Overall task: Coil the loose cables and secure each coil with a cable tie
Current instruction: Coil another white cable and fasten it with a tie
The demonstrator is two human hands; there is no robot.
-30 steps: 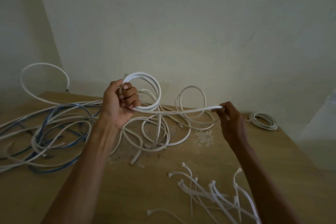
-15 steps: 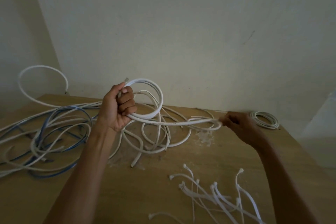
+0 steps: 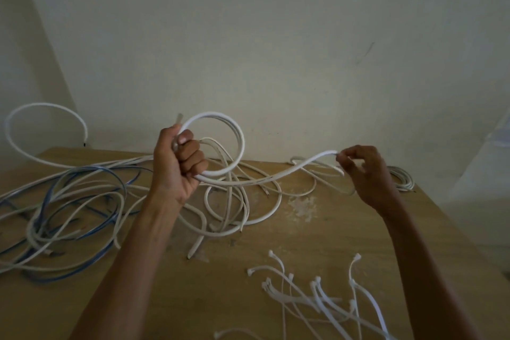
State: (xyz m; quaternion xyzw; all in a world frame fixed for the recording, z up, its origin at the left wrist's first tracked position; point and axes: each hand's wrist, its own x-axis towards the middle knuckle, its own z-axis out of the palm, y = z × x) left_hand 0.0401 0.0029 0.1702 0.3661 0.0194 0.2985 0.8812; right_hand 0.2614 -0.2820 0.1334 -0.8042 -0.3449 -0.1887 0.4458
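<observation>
Right hand (image 3: pixel 367 174) has lifted the white cable (image 3: pixel 265 179); its far run blurs.

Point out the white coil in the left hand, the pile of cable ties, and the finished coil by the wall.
white coil (image 3: pixel 239 143), head view, right side of the loop.
cable ties (image 3: pixel 325 302), head view, middle of the pile.
finished coil (image 3: pixel 405 178), head view, its visible right-hand strands.

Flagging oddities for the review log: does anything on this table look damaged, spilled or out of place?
One thing: a pale, scuffed patch on the wooden table, right of the loose white cables, looks like worn finish or dried residue. Otherwise nothing stands out; the tangled cables and scattered cable ties fit the task.
</observation>
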